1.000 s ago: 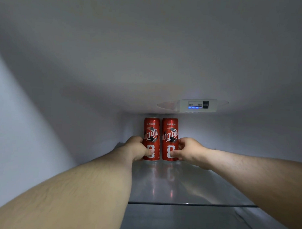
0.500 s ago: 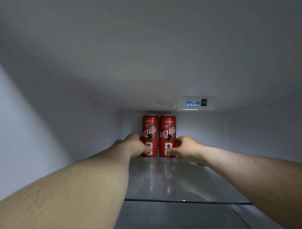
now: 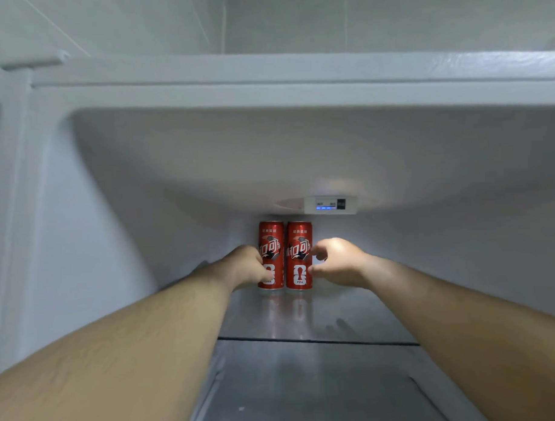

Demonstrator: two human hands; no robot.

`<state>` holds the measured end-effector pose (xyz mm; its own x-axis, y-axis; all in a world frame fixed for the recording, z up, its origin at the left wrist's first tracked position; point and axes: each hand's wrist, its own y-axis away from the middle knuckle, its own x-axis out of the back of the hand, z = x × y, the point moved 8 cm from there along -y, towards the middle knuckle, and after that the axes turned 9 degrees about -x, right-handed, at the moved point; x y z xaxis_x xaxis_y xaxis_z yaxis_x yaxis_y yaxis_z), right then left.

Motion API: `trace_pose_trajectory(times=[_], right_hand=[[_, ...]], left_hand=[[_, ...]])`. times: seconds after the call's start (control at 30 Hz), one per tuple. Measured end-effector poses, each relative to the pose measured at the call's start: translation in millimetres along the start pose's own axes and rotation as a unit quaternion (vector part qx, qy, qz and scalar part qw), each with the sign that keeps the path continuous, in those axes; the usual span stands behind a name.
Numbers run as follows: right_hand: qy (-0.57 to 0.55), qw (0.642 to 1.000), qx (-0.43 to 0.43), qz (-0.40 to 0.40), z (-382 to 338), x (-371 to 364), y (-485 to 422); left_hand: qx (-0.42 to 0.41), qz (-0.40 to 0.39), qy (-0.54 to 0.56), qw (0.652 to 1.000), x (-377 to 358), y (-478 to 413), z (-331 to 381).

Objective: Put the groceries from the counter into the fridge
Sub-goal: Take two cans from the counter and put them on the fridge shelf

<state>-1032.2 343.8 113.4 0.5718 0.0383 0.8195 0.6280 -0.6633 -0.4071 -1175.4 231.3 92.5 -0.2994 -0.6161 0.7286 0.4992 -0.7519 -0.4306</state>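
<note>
Two tall red soda cans stand upright, side by side, at the back of the fridge's glass shelf (image 3: 321, 322). My left hand (image 3: 245, 268) is wrapped around the left can (image 3: 272, 242), its thumb lying across the can's lower front. My right hand (image 3: 337, 261) is beside the right can (image 3: 299, 241) with its fingers spread. Its thumb and forefinger tips just reach the can's right edge, with a gap showing between them. Both forearms reach in from the bottom corners of the view.
The fridge compartment is white, with a control panel (image 3: 329, 204) showing blue lights on its ceiling just above the cans. The fridge's top frame (image 3: 297, 83) crosses the upper view. A lower shelf (image 3: 307, 392) shows below the glass shelf's front edge.
My right hand has loosened from the right can and its fingers have spread. The view has pulled back, bringing the fridge's top frame into sight. The cans have stayed put.
</note>
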Motion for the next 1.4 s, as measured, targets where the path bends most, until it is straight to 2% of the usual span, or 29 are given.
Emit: trace_pose_trajectory(times=[0.17, 0.33, 0.53, 1.07, 1.4], right_hand=[[-0.040, 0.999, 0.012, 0.011, -9.4, 6.6, 29.0], [-0.110, 0.994, 0.024, 0.012, -11.3, 20.6, 62.6], [-0.057, 0.998, 0.033, 0.024, -7.9, 36.4, 104.5], [-0.005, 0.998, -0.023, 0.065, 3.7, 80.4, 235.8], [0.053, 0.996, -0.053, 0.055, 19.0, 73.2, 343.3]], left_hand=[[-0.069, 0.000, -0.014, 0.998, 10.0, 32.3, 22.4], [-0.078, 0.005, -0.046, 0.996, 21.7, 65.7, 43.8], [-0.072, 0.001, -0.084, 0.994, 24.1, 103.8, 60.5], [-0.199, 0.036, -0.061, 0.977, 20.9, 190.2, 125.3], [-0.239, -0.007, -0.018, 0.971, -24.5, 264.8, 155.1]])
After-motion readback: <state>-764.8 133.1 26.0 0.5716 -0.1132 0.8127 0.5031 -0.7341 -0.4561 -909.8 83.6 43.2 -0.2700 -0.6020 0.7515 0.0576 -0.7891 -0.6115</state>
